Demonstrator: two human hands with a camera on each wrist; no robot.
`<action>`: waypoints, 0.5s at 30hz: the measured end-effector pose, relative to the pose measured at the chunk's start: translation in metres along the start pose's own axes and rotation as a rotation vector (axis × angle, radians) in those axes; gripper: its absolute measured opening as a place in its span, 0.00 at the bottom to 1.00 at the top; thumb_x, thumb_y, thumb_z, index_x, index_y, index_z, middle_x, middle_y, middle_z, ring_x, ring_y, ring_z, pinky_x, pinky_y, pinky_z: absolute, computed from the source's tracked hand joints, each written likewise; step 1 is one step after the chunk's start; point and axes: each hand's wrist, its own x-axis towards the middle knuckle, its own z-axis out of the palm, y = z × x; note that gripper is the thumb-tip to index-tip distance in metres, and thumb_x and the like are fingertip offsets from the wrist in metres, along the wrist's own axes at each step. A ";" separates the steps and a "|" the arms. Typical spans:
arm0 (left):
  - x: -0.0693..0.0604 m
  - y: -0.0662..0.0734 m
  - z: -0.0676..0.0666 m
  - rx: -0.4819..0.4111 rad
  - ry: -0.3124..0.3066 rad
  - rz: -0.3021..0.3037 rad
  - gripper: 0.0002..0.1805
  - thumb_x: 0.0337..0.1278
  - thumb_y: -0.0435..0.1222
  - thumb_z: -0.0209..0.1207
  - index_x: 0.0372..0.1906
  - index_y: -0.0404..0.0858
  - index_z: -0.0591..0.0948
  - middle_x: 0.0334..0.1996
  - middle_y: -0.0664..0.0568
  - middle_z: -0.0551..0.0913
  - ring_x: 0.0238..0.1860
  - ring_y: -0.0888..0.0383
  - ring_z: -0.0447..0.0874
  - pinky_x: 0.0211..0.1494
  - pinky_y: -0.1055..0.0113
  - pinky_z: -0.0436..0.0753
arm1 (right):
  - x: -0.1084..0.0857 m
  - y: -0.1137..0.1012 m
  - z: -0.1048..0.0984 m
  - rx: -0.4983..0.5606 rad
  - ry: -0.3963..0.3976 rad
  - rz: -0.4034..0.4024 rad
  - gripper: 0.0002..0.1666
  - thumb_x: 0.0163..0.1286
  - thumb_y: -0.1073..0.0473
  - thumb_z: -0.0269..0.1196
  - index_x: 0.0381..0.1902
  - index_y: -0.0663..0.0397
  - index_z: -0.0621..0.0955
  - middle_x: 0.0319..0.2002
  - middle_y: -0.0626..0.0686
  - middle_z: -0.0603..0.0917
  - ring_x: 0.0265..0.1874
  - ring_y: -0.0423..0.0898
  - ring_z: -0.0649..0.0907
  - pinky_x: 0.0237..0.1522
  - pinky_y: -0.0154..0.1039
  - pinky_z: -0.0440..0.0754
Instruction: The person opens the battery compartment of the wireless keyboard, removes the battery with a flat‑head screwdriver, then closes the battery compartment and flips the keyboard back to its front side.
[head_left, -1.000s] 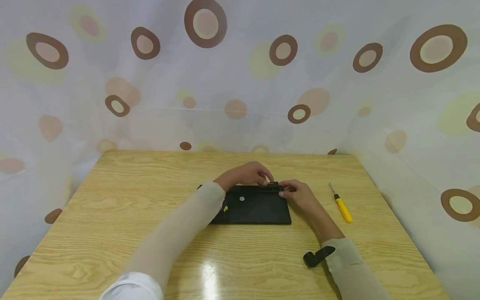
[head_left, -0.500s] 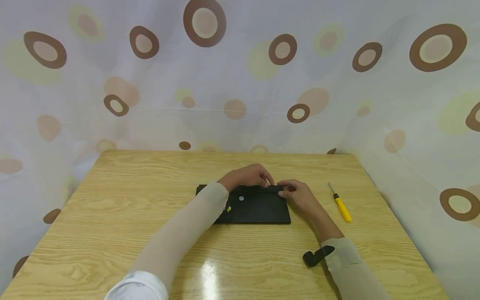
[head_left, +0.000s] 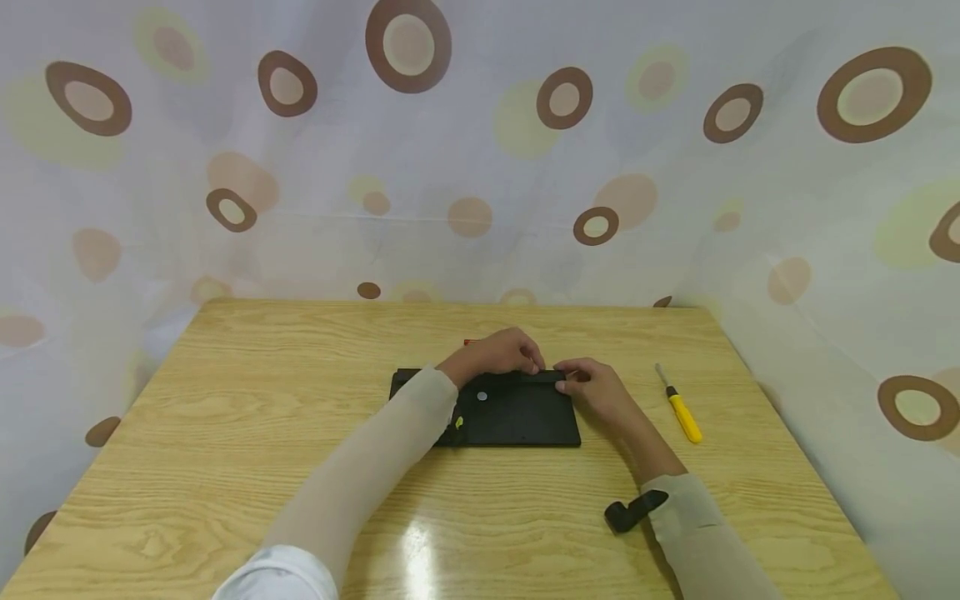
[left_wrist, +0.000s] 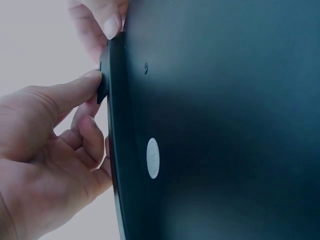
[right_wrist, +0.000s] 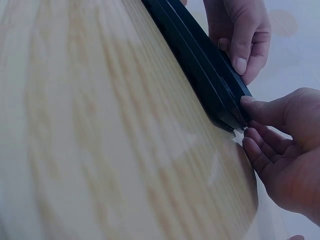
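A thin black keyboard (head_left: 517, 421) lies on the table, apparently underside up, with a raised ridge along its far side and a white round spot (left_wrist: 153, 158). My left hand (head_left: 497, 351) reaches over to the ridge near its right end. In the left wrist view its thumb and fingers pinch a small black cover (left_wrist: 103, 67) at that edge. My right hand (head_left: 600, 392) grips the far right corner, thumb on one face and fingers curled at the end, as the right wrist view shows. What lies under the cover is hidden.
To the right lies a yellow-handled screwdriver (head_left: 684, 414). A small red object (head_left: 470, 342), mostly hidden, shows behind my left wrist. A black wrist camera (head_left: 633, 512) sits on the right sleeve. Patterned cloth (head_left: 420, 250) hangs beyond the wooden table (head_left: 247, 400).
The small black cover, standing up at the ridge a second ago, has gone down against the keyboard with my left hand. The red object has come into sight. The right hand stays at the corner.
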 end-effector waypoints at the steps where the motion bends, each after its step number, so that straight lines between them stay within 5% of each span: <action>1: 0.000 0.000 0.001 -0.011 0.008 0.000 0.10 0.69 0.32 0.60 0.49 0.38 0.88 0.47 0.47 0.88 0.44 0.56 0.85 0.47 0.67 0.81 | 0.000 0.000 0.000 0.002 0.002 -0.002 0.22 0.71 0.58 0.65 0.61 0.56 0.81 0.51 0.60 0.83 0.49 0.55 0.81 0.54 0.49 0.74; 15: -0.004 -0.009 0.007 -0.105 0.027 0.026 0.09 0.70 0.32 0.60 0.48 0.36 0.87 0.46 0.47 0.87 0.44 0.58 0.84 0.49 0.67 0.80 | 0.002 0.000 0.003 -0.009 0.001 -0.007 0.22 0.71 0.58 0.65 0.61 0.56 0.81 0.51 0.60 0.83 0.49 0.54 0.81 0.53 0.49 0.76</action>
